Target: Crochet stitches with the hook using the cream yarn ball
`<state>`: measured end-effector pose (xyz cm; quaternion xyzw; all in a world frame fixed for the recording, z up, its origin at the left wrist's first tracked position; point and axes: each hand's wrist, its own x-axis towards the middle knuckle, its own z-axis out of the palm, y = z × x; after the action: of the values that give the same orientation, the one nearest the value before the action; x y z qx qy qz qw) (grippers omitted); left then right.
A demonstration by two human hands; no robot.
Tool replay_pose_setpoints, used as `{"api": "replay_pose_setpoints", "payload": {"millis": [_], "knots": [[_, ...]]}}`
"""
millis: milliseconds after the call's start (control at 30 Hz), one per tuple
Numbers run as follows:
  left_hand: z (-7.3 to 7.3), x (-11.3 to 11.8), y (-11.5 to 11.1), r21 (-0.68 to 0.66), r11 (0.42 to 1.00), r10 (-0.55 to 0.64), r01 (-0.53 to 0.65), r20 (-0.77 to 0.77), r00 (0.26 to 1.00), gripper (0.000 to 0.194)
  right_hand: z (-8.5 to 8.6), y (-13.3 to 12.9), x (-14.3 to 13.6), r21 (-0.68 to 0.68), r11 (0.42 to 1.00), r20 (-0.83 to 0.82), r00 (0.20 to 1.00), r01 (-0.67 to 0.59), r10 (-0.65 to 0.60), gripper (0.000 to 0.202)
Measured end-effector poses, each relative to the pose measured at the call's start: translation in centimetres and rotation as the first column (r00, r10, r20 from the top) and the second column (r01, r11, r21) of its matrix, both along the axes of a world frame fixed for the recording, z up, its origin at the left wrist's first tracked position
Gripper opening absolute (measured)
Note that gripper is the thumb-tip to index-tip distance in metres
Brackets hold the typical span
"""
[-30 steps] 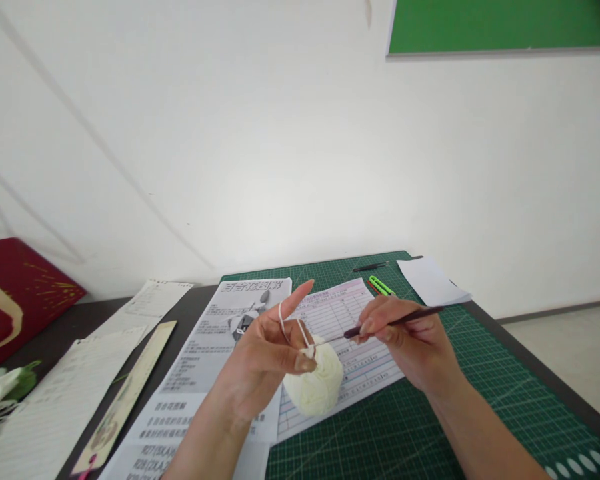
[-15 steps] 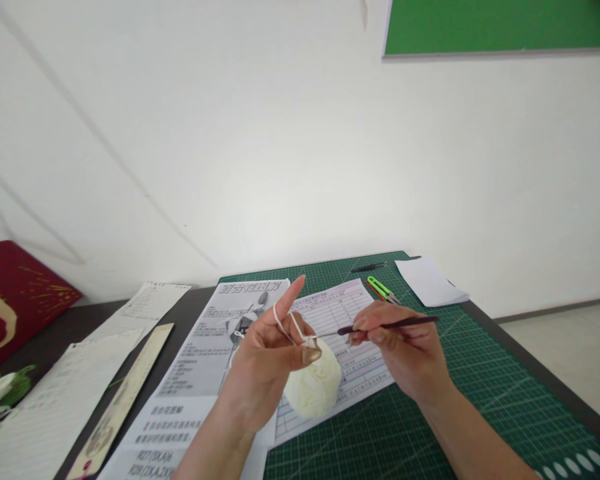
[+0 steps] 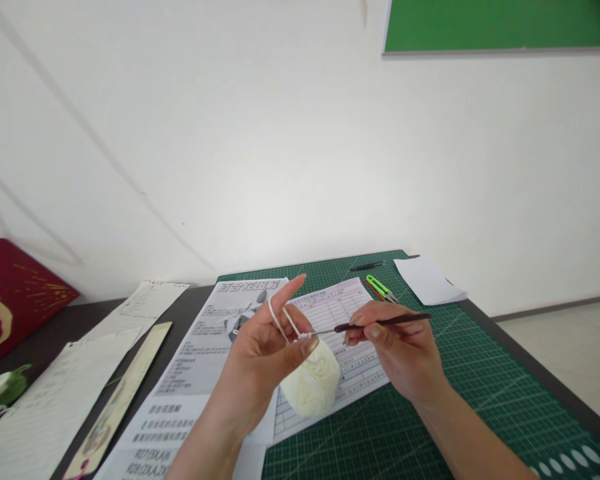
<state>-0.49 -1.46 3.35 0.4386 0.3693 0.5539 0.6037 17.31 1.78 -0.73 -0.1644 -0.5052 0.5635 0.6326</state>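
Observation:
My left hand [image 3: 265, 350] pinches a small bit of white crochet work [image 3: 306, 336] between thumb and fingers. Its index finger points up, and white yarn [image 3: 279, 322] loops round that finger down to the pinch. In my right hand [image 3: 395, 347] is a crochet hook [image 3: 395, 321] with a dark handle, held like a pencil. The hook's thin metal shaft points left and its tip meets the white yarn at my left fingertips. Below and behind the hands sits a ball of pale cream yarn [image 3: 310, 383] on a lined form sheet [image 3: 350, 373].
A green cutting mat [image 3: 480, 373] covers the dark table. Green thread snips [image 3: 380, 287], a black slim tool [image 3: 367, 266] and white paper [image 3: 430, 281] lie farther back. Leftward are a printed pattern sheet [image 3: 180, 380], a ruler-like strip [image 3: 123, 400], handwritten pages [image 3: 65, 400] and a dark red board [image 3: 20, 300].
The hook has shifted slightly left, its tip now closer into the yarn at my left fingertips. Both hands sit a little further left in view, and the yarn loop has changed shape.

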Motion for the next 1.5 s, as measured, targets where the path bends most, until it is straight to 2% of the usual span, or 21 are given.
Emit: {"api": "replay_pose_setpoints", "payload": {"millis": [233,367,533,833,1000,1100,1233,1367,1500], "knots": [[-0.6,0.8,0.1,0.071,0.981,0.185,-0.18,-0.062,0.981,0.064,-0.1,-0.2,-0.9,-0.163,0.987,-0.038,0.999,-0.011,0.005,0.008],[-1.2,1.6,0.2,0.088,0.948,0.311,-0.304,-0.068,0.948,0.076,0.0,-0.1,-1.5,-0.307,0.951,-0.037,0.997,0.047,-0.062,0.012],[-1.6,2.1,0.3,0.084,0.941,0.333,-0.326,-0.083,0.939,0.091,0.0,0.2,-1.7,-0.396,0.913,-0.003,0.994,0.101,-0.111,0.017],[-1.0,2.1,0.3,-0.03,0.97,0.242,-0.24,0.045,0.969,0.084,0.1,0.3,-1.6,-0.416,0.9,0.015,0.99,0.133,-0.139,0.018],[-1.5,2.1,0.5,0.061,0.95,0.31,-0.306,-0.055,0.949,0.098,-0.1,0.3,-1.5,-0.383,0.909,0.04,0.986,0.166,-0.164,0.018],[-1.7,2.1,0.5,0.081,0.951,0.306,-0.299,-0.091,0.948,0.106,-0.1,0.6,-1.5,-0.422,0.902,0.013,0.996,0.088,-0.092,0.021],[-1.9,2.3,0.6,0.047,0.96,0.278,-0.276,-0.042,0.96,0.106,0.0,0.7,-1.6,-0.474,0.88,-0.054,0.998,0.003,-0.032,0.022],[-2.6,2.7,0.6,0.039,0.936,0.351,-0.35,-0.023,0.936,0.106,0.0,0.6,-1.8,-0.459,0.888,-0.06,0.997,0.015,-0.048,0.02],[-3.2,3.3,0.6,0.027,0.897,0.442,-0.441,-0.036,0.896,0.104,-0.3,0.2,-2.1,-0.406,0.909,0.03,0.996,0.09,-0.085,0.018]]}}
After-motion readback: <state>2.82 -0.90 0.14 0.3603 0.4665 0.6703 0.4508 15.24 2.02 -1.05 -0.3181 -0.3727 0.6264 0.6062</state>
